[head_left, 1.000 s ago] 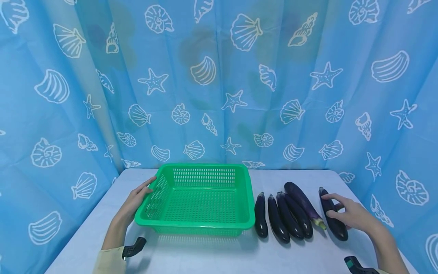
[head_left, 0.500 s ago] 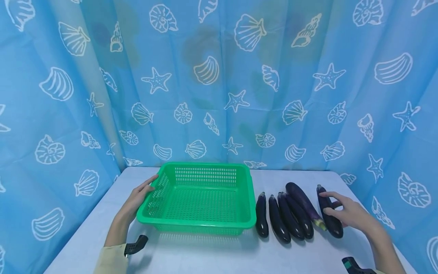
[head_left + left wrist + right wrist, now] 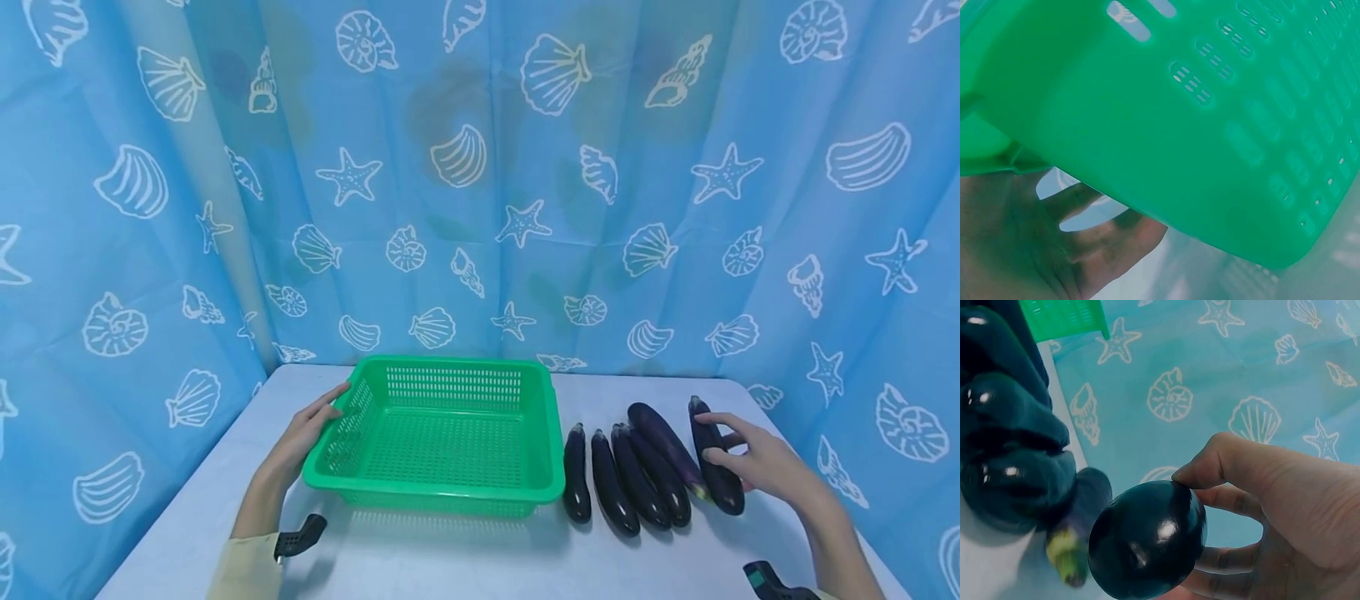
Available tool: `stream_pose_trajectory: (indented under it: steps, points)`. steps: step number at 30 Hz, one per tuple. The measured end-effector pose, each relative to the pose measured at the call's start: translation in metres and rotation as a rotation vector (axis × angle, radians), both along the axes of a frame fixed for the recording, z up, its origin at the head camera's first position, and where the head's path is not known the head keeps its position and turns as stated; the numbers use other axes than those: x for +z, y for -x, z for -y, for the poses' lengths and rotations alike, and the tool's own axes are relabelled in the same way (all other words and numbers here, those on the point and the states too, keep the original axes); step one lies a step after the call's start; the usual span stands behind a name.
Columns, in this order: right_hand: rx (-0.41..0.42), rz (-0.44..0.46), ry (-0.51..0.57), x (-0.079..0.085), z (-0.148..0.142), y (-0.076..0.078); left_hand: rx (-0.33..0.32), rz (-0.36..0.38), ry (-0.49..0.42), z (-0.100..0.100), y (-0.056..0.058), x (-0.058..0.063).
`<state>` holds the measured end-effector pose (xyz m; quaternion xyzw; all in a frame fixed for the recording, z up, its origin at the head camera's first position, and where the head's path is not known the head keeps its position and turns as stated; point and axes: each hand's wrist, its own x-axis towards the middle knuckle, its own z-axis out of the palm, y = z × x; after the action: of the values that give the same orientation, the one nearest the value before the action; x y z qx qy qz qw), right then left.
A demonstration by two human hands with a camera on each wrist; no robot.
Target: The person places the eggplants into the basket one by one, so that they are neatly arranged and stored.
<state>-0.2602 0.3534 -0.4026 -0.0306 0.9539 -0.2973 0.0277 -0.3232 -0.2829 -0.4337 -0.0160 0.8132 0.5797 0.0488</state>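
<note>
At the table's right side my right hand (image 3: 765, 462) grips a dark purple eggplant (image 3: 723, 487), thumb on one side and fingers on the other. In the right wrist view the rounded end of this eggplant (image 3: 1147, 540) faces the camera. My left hand (image 3: 303, 437) holds the left rim of a green slotted plastic basket (image 3: 450, 502), which has nothing inside. The left wrist view shows fingers (image 3: 1113, 250) against the basket's outer wall (image 3: 1116, 144); the thumb is hidden there. Between basket and right hand lies a row of several eggplants (image 3: 613, 492).
One eggplant (image 3: 663, 437) in the row lies slanted, its green stem end (image 3: 1069, 556) beside the held one. A white table (image 3: 420, 562) bears everything. Blue curtains (image 3: 495, 283) with white shell prints stand behind and at both sides.
My right hand has shifted left with its eggplant, bringing it close to the slanted one's stem end. The left hand keeps its hold on the basket. The head view has turned slightly.
</note>
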Motion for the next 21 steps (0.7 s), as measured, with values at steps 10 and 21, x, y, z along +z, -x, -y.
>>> stream_pose_trajectory:
  steps: [10, 21]
  points:
    - [0.047, -0.06, -0.006, 0.012, 0.023, 0.006, -0.005, 0.0, -0.008, 0.0, 0.0, 0.002]
    - [0.079, -0.114, 0.004, 0.026, 0.047, 0.013, -0.013, -0.002, -0.008, 0.0, -0.002, 0.0]
